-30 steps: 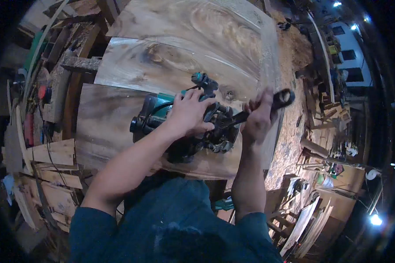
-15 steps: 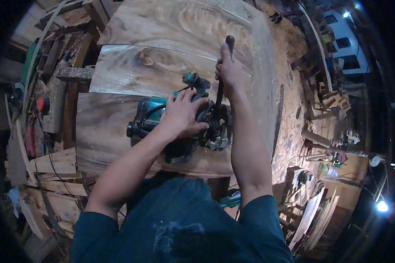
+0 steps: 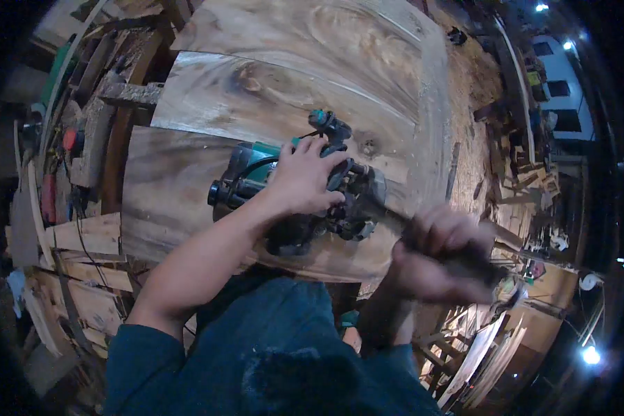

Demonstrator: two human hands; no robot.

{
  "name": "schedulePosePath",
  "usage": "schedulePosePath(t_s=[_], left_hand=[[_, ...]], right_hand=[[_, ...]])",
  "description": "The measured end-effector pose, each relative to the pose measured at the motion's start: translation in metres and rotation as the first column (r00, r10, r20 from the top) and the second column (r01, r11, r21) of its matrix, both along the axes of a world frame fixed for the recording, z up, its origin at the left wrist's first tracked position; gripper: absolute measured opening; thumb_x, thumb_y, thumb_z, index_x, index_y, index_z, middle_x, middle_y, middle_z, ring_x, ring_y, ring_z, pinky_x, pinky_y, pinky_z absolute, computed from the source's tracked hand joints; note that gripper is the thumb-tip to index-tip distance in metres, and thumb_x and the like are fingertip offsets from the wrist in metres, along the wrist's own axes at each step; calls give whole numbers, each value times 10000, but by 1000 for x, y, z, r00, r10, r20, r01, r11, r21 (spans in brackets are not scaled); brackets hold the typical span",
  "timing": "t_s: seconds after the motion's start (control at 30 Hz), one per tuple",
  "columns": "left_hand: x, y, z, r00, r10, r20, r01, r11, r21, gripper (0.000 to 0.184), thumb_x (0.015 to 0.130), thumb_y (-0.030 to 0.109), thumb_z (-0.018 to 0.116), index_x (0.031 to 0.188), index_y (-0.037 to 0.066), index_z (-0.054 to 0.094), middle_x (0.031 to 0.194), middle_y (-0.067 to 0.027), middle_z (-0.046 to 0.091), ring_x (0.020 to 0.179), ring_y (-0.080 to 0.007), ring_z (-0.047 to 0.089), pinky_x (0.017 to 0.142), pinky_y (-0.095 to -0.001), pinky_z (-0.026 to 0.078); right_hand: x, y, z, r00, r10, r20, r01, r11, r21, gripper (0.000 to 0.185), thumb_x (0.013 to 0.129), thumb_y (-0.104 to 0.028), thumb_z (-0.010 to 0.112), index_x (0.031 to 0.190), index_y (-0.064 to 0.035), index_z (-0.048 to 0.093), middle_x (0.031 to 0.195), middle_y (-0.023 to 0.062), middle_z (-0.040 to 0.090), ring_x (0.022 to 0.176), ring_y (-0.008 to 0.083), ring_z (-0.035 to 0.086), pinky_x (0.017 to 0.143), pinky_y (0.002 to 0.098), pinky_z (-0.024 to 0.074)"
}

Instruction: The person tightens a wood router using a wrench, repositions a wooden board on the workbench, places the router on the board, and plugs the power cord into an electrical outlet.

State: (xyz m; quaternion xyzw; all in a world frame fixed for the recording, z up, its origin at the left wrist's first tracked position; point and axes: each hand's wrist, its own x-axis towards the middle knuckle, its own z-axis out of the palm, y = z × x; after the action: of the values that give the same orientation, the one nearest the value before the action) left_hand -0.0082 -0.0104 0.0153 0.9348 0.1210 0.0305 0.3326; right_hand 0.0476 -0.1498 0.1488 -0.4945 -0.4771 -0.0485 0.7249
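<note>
A green and black power router (image 3: 247,163) lies on its side on the wood-plank panel (image 3: 187,184). My left hand (image 3: 299,177) is clasped over the router's body, fingers curled on its far side and thumb toward the base. My right hand (image 3: 444,253), smeared by motion, is closed round the handle of a dark wrench (image 3: 387,212). The wrench's other end reaches the router's base and collet area, where dark parts hide the exact contact. Beyond the router's body, its round handle knob (image 3: 319,118) sticks up.
Sawdust covers the floor (image 3: 475,132) right of the panel. Stacked wood offcuts (image 3: 93,239) and a red-handled tool (image 3: 49,197) are at the left. Long boards (image 3: 492,357) lean at the lower right, near a bright lamp (image 3: 591,355).
My right hand has swung the wrench handle from pointing away from me round to the right and toward me. My left hand has stayed on the router.
</note>
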Motion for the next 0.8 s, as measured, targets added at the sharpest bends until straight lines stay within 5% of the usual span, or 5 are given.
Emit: schedulePosePath(t_s=[0.3, 0.4, 0.5, 0.6, 0.8], left_hand=[[1, -3, 4, 999, 5, -42, -5, 1000, 6, 765, 737, 491, 750, 1406, 225, 492, 1441, -229, 424, 1357, -396, 374, 1083, -571, 281], [2, -1, 8, 995, -12, -96, 11, 1000, -6, 777, 737, 494, 748, 1418, 231, 482, 1466, -237, 397, 1376, -403, 355, 1098, -592, 256], [4, 0, 14, 990, -23, -137, 23, 1000, -2, 786, 740, 501, 743, 1431, 249, 468, 1489, -241, 369, 1393, -408, 335, 1109, -604, 236], [3, -2, 17, 989, -17, -145, 17, 1000, 0, 785, 737, 483, 746, 1429, 235, 471, 1483, -226, 385, 1399, -395, 325, 1113, -585, 231], [7, 1, 12, 987, -43, -155, 44, 999, 4, 795, 736, 513, 744, 1438, 278, 453, 1506, -230, 350, 1397, -420, 320, 1097, -608, 246]], right_hand=[[-74, -28, -73, 937, -113, 330, 109, 994, 31, 684, 767, -712, 666, 765, -66, 441, 604, 67, 442, 477, 204, 430, 432, 340, 332], [-82, -22, -89, 908, -156, 389, 155, 987, 35, 599, 726, -573, 795, 729, -74, 463, 619, 48, 481, 482, 204, 468, 422, 303, 331], [-85, -31, -81, 913, 33, 406, 78, 964, -254, 535, 743, -482, 816, 739, -79, 464, 629, 48, 475, 478, 202, 455, 423, 303, 324], [-81, -37, -100, 878, 32, 477, 98, 964, -246, 566, 752, -518, 796, 733, -80, 438, 669, 73, 493, 520, 241, 506, 436, 330, 372], [-83, -50, -105, 893, 5, 451, 117, 963, -242, 431, 819, -380, 760, 760, -82, 455, 693, 67, 497, 558, 240, 510, 505, 386, 416]])
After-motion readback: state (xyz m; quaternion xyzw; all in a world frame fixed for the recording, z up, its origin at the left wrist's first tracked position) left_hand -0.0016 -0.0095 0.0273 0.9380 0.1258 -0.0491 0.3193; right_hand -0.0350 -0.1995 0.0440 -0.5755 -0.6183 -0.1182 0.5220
